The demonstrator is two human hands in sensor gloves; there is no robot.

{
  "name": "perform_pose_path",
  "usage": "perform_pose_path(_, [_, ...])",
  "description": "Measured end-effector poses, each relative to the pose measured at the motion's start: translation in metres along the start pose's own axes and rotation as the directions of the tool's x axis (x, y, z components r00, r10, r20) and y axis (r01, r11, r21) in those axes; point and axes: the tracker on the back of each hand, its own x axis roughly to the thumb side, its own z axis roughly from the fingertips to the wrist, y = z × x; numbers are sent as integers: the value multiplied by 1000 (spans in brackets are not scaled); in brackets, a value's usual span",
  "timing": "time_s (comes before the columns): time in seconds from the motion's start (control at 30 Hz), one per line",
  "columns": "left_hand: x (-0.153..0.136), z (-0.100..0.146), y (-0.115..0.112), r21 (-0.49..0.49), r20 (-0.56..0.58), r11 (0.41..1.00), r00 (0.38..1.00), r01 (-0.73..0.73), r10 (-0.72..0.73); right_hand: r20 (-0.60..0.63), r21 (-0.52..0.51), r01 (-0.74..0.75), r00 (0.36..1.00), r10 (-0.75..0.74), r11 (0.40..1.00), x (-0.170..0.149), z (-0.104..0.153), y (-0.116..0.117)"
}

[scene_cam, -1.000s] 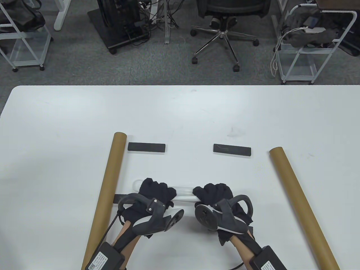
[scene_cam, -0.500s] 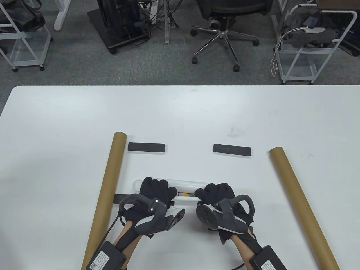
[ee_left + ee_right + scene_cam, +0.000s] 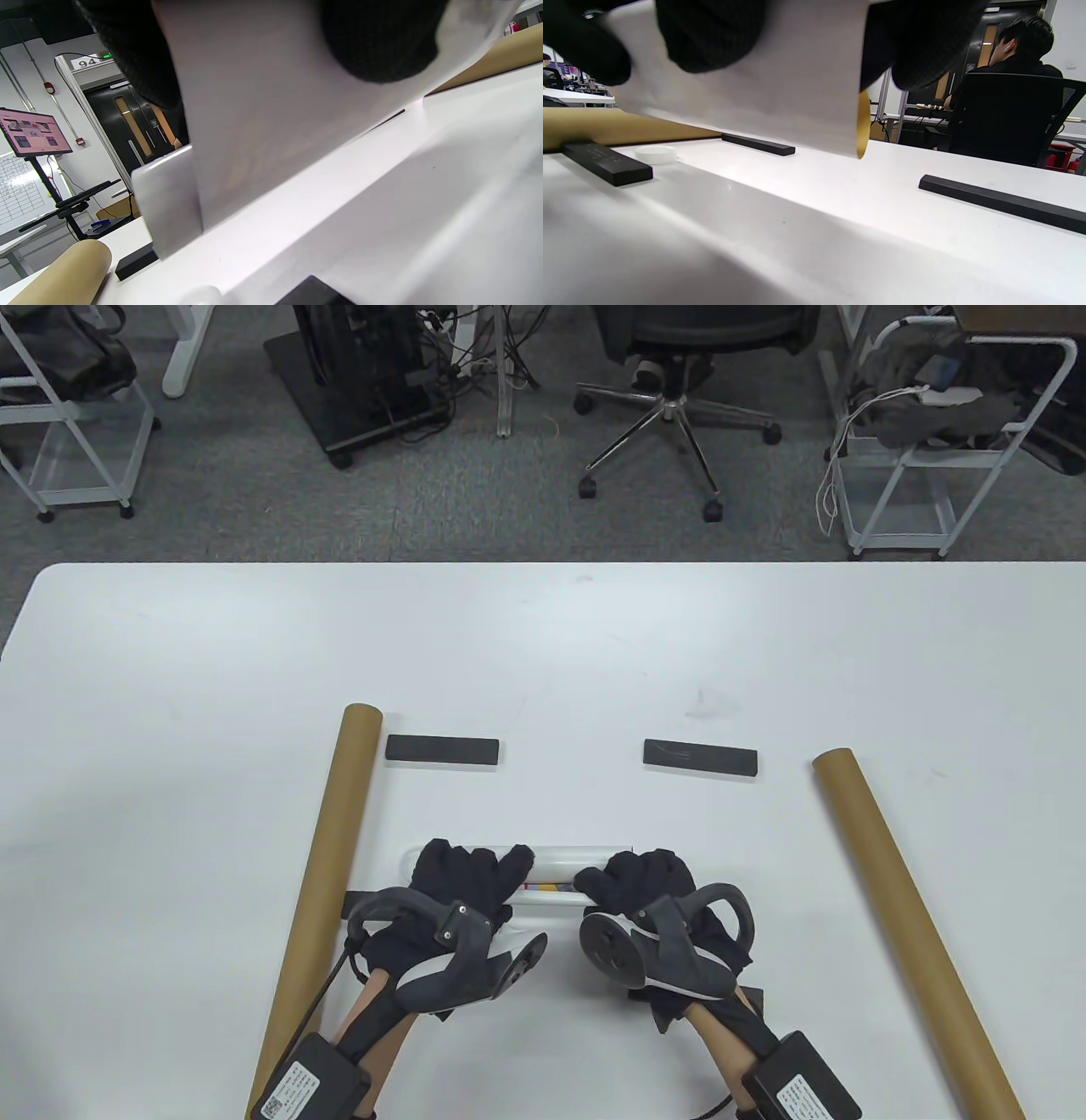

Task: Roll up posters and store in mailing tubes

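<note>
A white rolled poster (image 3: 560, 859) lies across the table near the front edge, with a strip of coloured print (image 3: 547, 887) showing between my hands. My left hand (image 3: 468, 872) grips the roll's left part and my right hand (image 3: 638, 875) grips its right part, fingers curled over it. The wrist views show the white roll (image 3: 263, 106) (image 3: 755, 84) close up under black gloved fingers (image 3: 382, 38) (image 3: 712, 34). A brown mailing tube (image 3: 327, 882) lies to the left and a second tube (image 3: 899, 916) lies to the right, both untouched.
Two black bar weights (image 3: 442, 750) (image 3: 700, 757) lie beyond the roll. Another black bar (image 3: 356, 902) lies beside the left tube, partly under my left hand. A white cap (image 3: 655, 154) sits near the left tube. An office chair (image 3: 670, 398) and carts stand beyond the far table edge.
Both hands shifted slightly left and away while turning the roll. The roll moved a little farther up the table, and a strip of coloured print now shows between the hands.
</note>
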Motion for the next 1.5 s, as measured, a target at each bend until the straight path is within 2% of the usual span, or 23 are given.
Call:
perform_pose_path(0.13, [-4, -3, -3, -18, -8, 998, 998, -56, 56, 1, 7, 13, 1000, -13, 1000, -1, -2, 2])
perform_pose_path(0.27, [-1, -1, 0, 0, 2, 1000, 1000, -17, 17, -2, 17, 15, 1000, -15, 1000, -3, -2, 2])
perform_pose_path(0.47, [1, 0, 0, 19, 3, 999, 999, -49, 49, -20, 15, 17, 1000, -16, 1000, -7, 2, 3])
perform_pose_path(0.7, [0, 3, 6, 57, 2, 998, 999, -32, 32, -20, -24, -11, 1000, 10, 1000, -4, 4, -2])
perform_pose_path(0.83, [1, 2, 5, 43, 6, 998, 999, -54, 54, -21, 3, -42, 999, 42, 999, -3, 5, -2])
perform_pose_path(0.93, [3, 2, 7, 55, -2, 997, 998, -60, 60, -29, 18, 8, 1000, -8, 1000, -7, 7, -3])
perform_pose_path(1.1, [9, 0, 10, 67, 26, 998, 1000, -5, 3, -35, 18, 11, 999, -11, 1000, -10, 8, -5])
perform_pose_path(1.17, [13, 1, 11, 69, 43, 997, 999, 28, -31, -25, -18, 9, 1000, -10, 1000, -10, 10, -6])
perform_pose_path(1.33, [13, 4, 13, 83, 31, 996, 999, -24, 22, -32, -9, 6, 999, -6, 1000, -11, 12, -5])
perform_pose_path(1.5, [13, 3, 12, 31, 8, 999, 1000, 9, -9, -41, -5, 23, 999, -24, 1000, -13, 10, -4])
